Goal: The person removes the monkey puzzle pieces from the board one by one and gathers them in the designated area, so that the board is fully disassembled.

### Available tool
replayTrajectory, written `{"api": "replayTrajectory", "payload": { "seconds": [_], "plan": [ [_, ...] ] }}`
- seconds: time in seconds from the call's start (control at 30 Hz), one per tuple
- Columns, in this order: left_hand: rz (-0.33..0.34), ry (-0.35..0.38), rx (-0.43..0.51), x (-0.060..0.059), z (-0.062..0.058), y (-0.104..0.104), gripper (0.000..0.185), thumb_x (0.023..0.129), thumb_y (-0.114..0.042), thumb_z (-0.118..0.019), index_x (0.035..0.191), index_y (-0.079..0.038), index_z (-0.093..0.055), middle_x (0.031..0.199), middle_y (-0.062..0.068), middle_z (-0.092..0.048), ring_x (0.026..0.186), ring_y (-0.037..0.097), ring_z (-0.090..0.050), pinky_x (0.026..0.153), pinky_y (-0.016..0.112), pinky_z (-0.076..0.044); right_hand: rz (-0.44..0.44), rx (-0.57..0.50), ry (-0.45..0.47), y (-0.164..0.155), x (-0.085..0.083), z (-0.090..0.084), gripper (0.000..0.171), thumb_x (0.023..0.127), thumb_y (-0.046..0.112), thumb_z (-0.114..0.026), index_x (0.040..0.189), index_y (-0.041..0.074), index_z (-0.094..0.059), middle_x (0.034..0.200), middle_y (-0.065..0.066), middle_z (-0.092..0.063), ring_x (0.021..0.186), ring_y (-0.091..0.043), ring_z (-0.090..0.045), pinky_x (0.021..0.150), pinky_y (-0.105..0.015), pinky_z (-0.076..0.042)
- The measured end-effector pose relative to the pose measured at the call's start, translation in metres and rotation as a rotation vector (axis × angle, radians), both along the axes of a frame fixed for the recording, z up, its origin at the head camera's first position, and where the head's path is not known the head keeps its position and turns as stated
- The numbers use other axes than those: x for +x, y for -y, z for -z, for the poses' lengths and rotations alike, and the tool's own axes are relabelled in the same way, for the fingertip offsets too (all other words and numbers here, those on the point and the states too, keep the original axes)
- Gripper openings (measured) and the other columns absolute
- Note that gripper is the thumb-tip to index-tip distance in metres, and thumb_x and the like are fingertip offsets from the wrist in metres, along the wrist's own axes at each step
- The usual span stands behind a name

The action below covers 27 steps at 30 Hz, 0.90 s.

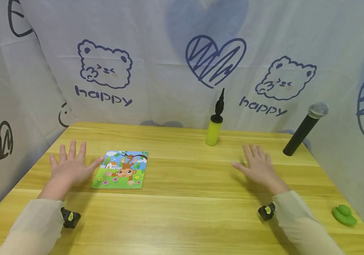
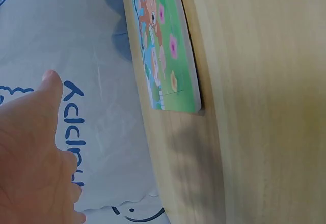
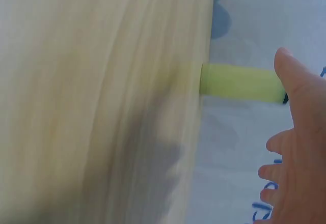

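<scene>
My left hand [image 1: 70, 168] is spread over the left of the table, palm down and holding nothing. Its thumb tip overlaps the left edge of a monkey picture puzzle [image 1: 121, 170] in the head view; the left wrist view shows the puzzle's thick pale side, flat on the wood. On the right, my right hand [image 1: 258, 166] hovers with fingers spread, also without anything in it. Behind it stands a yellow-green hand pump [image 1: 213, 132] with a black top and nozzle, upright. A black microphone [image 1: 301, 132] with a silver mesh head stands to the right of that hand.
A small green rounded object [image 1: 344, 215] lies near the right edge of the wooden table [image 1: 182, 219]. White cloth [image 1: 162, 46] with bear and heart drawings hangs behind the table and along both sides. Each wrist wears a small black camera [image 1: 70, 217].
</scene>
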<state>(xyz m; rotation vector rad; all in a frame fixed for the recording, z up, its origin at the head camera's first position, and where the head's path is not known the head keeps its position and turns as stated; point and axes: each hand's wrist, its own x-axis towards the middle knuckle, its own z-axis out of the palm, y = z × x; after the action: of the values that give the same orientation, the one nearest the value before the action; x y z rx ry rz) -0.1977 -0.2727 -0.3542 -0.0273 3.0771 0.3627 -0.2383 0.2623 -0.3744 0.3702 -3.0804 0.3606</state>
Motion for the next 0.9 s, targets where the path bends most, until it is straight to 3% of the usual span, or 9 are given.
{"api": "replayTrajectory", "payload": {
  "seconds": [0.4,0.67,0.9],
  "plan": [
    [0.101,0.028,-0.014,-0.003,0.010,0.002,0.096,0.088,-0.068,-0.029,0.144,0.001,0.007,0.143,0.033,0.015,0.124,0.056,0.015,0.093,0.068,0.016,-0.203,-0.054,-0.035,0.063,-0.001,0.001,0.084,0.089,0.056,-0.046,0.144,-0.002,-0.021,0.146,-0.026,-0.019,0.133,-0.044,-0.012,0.107,-0.058,-0.008],
    [0.188,0.021,-0.003,-0.002,0.017,0.001,0.099,0.087,-0.065,-0.040,0.144,0.007,-0.003,0.145,0.033,0.004,0.128,0.055,0.004,0.098,0.067,0.007,-0.352,-0.037,0.029,0.119,0.003,0.005,0.083,0.088,0.059,-0.045,0.146,0.005,-0.020,0.148,-0.020,-0.021,0.134,-0.039,-0.015,0.109,-0.053,-0.009],
    [0.256,0.031,0.014,-0.001,0.020,-0.002,0.096,0.087,-0.059,-0.046,0.143,0.009,-0.008,0.144,0.034,-0.002,0.128,0.055,-0.003,0.099,0.069,-0.001,-0.428,0.019,0.067,0.163,0.000,0.007,0.084,0.087,0.062,-0.044,0.147,0.010,-0.019,0.148,-0.016,-0.023,0.135,-0.034,-0.015,0.109,-0.050,-0.013]
  ]
}}
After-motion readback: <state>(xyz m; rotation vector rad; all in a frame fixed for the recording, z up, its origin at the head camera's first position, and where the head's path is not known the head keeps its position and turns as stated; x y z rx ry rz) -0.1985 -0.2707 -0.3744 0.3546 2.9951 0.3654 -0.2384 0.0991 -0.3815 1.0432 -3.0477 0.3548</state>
